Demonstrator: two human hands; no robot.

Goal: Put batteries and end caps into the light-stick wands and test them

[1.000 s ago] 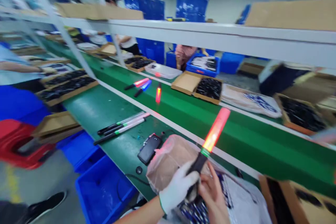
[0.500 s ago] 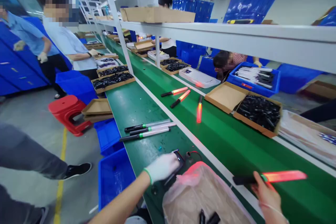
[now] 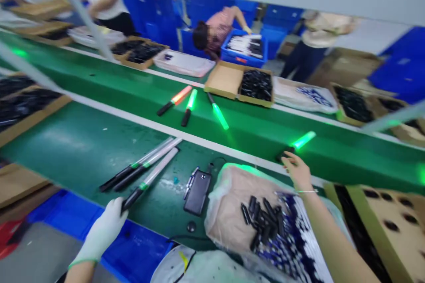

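Observation:
My gloved left hand [image 3: 105, 225] is closed round the black handle of a clear light stick [image 3: 153, 174] at the bench's near edge. Two more unlit sticks [image 3: 142, 164] lie just beyond it. My bare right hand [image 3: 296, 167] is at the black handle end of a green-glowing stick [image 3: 303, 140] on the green belt; its fingers look spread, and blur hides whether they still touch it. Other glowing sticks lie on the belt: one red [image 3: 181, 94], two green [image 3: 220, 116]. A black phone-like device [image 3: 197, 192] rests on the bench.
A plastic-lined box [image 3: 221, 212] of black parts stands in front of me. A carton with round holes [image 3: 385, 230] is at right. Across the belt are trays of black parts [image 3: 256, 86] and a person bending over a blue bin [image 3: 244, 58]. A slanted post [image 3: 88, 20] rises at left.
The view has swung right. My left hand has left the phone-like device and taken hold of a clear stick. My right hand's fingers have loosened round its stick. Several sticks turned from red to green.

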